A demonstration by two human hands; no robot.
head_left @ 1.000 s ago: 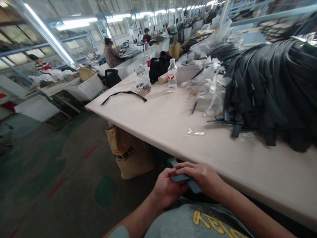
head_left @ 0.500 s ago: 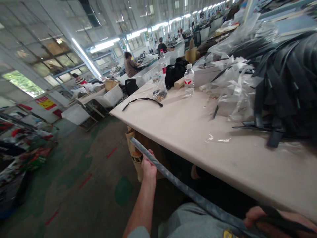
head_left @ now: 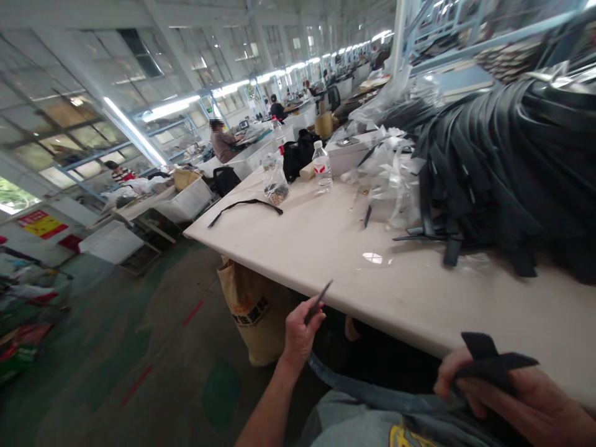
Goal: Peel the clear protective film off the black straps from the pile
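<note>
Between my hands sags a long strap (head_left: pixel 354 386), its visible side grey-blue and mottled. My left hand (head_left: pixel 300 329) pinches one end, which points up past the fingers near the table's front edge. At the lower right, my right hand (head_left: pixel 505 388) is closed around the strap's other part, and dark strap ends (head_left: pixel 479 346) stick out above and beside the fingers. Whether these belong to one strap or two, I cannot tell. A large heap of black straps (head_left: pixel 503 167) lies on the table beyond my right hand.
The pale table (head_left: pixel 307 248) runs diagonally ahead. On it are a water bottle (head_left: pixel 322 166), a bag of small parts (head_left: pixel 276 186), a thin black strip (head_left: pixel 244 206) and crumpled clear plastic (head_left: pixel 393 180). A tan sack (head_left: pixel 251 310) stands below the edge. Other people work further back.
My left hand has moved right and turned the strap's end upward. The strap, stretched straight before, now sags. My right hand has risen further into view, and the camera view has swung right.
</note>
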